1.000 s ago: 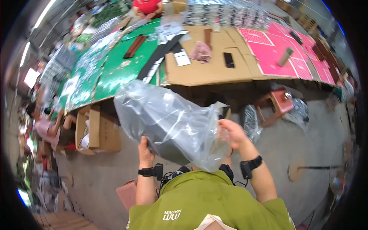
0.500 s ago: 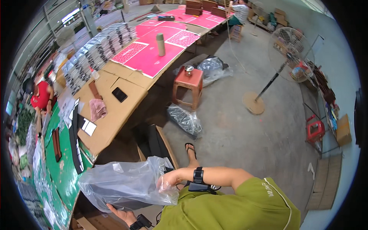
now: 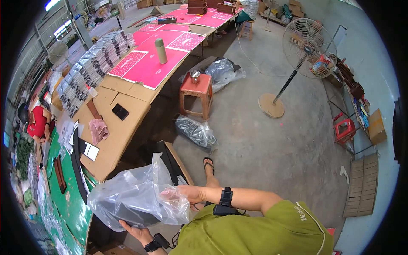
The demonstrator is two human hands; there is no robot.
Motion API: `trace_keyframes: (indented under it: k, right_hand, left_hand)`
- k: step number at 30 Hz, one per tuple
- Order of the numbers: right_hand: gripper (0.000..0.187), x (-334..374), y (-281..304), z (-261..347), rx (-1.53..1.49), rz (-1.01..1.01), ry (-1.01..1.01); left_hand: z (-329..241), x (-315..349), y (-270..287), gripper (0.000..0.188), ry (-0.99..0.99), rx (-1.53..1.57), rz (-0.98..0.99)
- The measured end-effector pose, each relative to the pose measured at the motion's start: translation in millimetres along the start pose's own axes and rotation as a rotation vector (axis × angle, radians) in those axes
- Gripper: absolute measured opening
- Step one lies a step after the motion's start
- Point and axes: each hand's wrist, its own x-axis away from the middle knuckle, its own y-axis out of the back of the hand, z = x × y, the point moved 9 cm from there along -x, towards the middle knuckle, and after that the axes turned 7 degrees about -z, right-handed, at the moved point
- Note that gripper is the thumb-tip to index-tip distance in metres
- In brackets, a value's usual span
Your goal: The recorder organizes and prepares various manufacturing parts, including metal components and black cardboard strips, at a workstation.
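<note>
In front of me is a large clear plastic bag (image 3: 127, 187) with a dark, flat-sided thing (image 3: 142, 217) inside; the film blurs what kind it is. My left hand (image 3: 137, 233) grips the bag's lower side, its fingers partly hidden by it. At the bag's right end my right hand (image 3: 190, 194) is closed on the bunched film, and some fingertips show only through the plastic. A loose flap of film stands up beside that hand. Just beyond the bag is an open cardboard box (image 3: 178, 163) with black pieces (image 3: 169, 159) in it.
The cardboard-covered table (image 3: 127, 146) runs along my left, bearing a phone (image 3: 120, 111), a pink cloth (image 3: 99, 130) and a bottle (image 3: 161, 51). A red stool (image 3: 196, 87), a bagged bundle (image 3: 196, 131) and a fan (image 3: 272, 106) stand ahead. A person in red (image 3: 39, 121) works at far left.
The bag's film has risen into an upright flap near my right hand and looks more crumpled. Both hands stay on the bag. The whole view has swung slightly to the right.
</note>
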Motion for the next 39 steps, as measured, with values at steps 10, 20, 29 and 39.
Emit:
trace_keyframes:
  k: [10, 20, 29, 39]
  right_hand:
    - [0.087, 16, 4, 5, 0.377, -0.332, -0.04]
    - [0.058, -19, 83, 6, 1.334, -0.302, 0.413]
    - [0.059, 4, 75, 64, 0.945, -0.591, 0.421]
    - [0.052, 15, 81, 135, -0.108, -0.578, 0.45]
  left_hand:
    - [-11, 14, -17, 0.054, -0.049, 0.001, -0.054]
    - [40, 2, -42, 0.058, 0.103, 0.101, -0.107]
    - [59, 10, -36, 0.058, 0.215, 0.165, -0.116]
    - [26, 9, -36, 0.057, 0.067, 0.034, 0.09]
